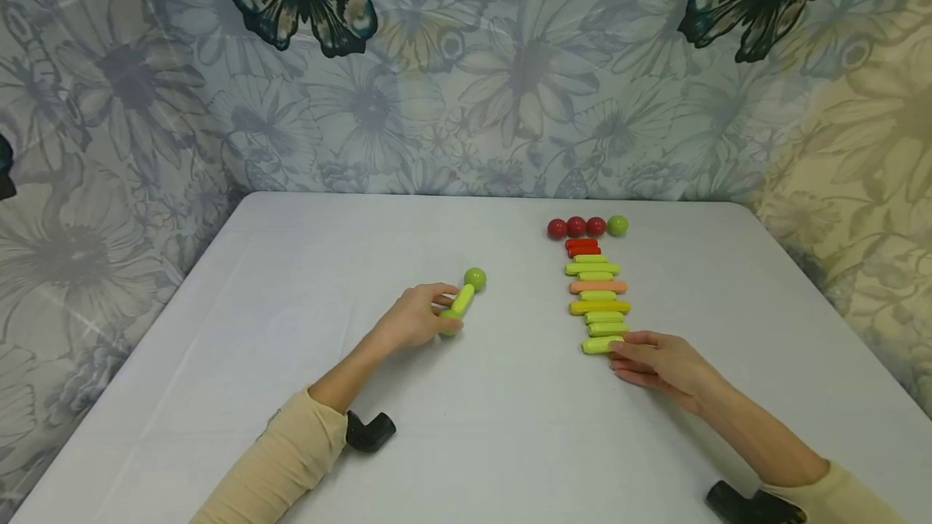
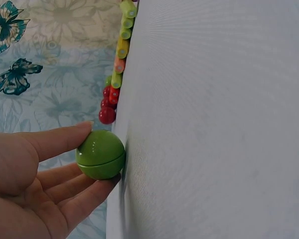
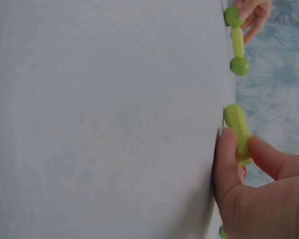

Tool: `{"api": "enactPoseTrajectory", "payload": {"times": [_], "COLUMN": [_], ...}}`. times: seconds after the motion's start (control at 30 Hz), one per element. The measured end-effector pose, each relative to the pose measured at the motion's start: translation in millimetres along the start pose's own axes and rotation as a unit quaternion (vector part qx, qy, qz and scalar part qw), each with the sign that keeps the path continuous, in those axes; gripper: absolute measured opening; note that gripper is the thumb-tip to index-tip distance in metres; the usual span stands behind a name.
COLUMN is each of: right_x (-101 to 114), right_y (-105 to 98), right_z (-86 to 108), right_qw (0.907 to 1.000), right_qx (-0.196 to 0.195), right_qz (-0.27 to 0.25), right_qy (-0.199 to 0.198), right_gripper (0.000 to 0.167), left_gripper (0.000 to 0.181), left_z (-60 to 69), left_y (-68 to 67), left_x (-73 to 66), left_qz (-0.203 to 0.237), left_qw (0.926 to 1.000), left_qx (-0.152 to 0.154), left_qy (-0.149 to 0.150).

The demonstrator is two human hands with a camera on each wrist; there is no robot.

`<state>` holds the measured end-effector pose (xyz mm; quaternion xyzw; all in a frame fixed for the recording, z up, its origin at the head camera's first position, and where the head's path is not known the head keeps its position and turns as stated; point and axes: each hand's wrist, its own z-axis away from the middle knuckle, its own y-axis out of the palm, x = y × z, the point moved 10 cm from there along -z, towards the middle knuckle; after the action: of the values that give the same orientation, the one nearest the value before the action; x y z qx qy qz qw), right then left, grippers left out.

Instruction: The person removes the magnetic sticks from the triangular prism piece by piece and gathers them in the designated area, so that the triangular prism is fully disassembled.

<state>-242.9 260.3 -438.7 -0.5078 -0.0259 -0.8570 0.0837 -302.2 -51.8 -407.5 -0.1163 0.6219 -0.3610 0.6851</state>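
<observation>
My left hand (image 1: 415, 318) pinches a glossy green ball (image 2: 100, 154) between thumb and fingers. From that ball a light green stick (image 1: 463, 299) runs to a second green ball (image 1: 475, 278), farther from me on the white table. At the right, my right hand (image 1: 662, 362) pinches the end of a light green stick (image 3: 239, 127), the nearest one in a column of sticks. Beyond it lie more light green sticks (image 1: 604, 318), a yellow stick (image 1: 599, 307), an orange stick (image 1: 598, 287) and short red sticks (image 1: 582, 247).
A row of three red balls (image 1: 576, 226) and one green ball (image 1: 617, 225) stands at the far end of the column. The white table (image 1: 306, 265) meets a flowered wall (image 1: 473, 103) at the back. Dark wrist devices (image 1: 371, 433) sit by both sleeves.
</observation>
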Motion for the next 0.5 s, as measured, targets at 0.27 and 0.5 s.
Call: {"api": "enactPoseTrajectory", "payload": {"times": [0.27,0.5], "right_x": [-3,-4], "right_y": [-11,-15], "right_z": [0.4,0.7], "right_qw": [0.9999,0.9993], "right_qx": [-0.006,-0.001], "right_qz": [-0.014,-0.038], "right_qy": [0.001,0.003], "right_gripper": [0.056,0.048], "left_gripper": [0.054,0.054], "left_z": [0.6,0.9], "left_y": [-0.5,-0.8], "left_x": [-0.8,-1.4], "left_qz": [-0.003,-0.003], "left_qw": [1.0,1.0], "left_qx": [-0.001,-0.001], "left_qy": [0.001,0.003]}}
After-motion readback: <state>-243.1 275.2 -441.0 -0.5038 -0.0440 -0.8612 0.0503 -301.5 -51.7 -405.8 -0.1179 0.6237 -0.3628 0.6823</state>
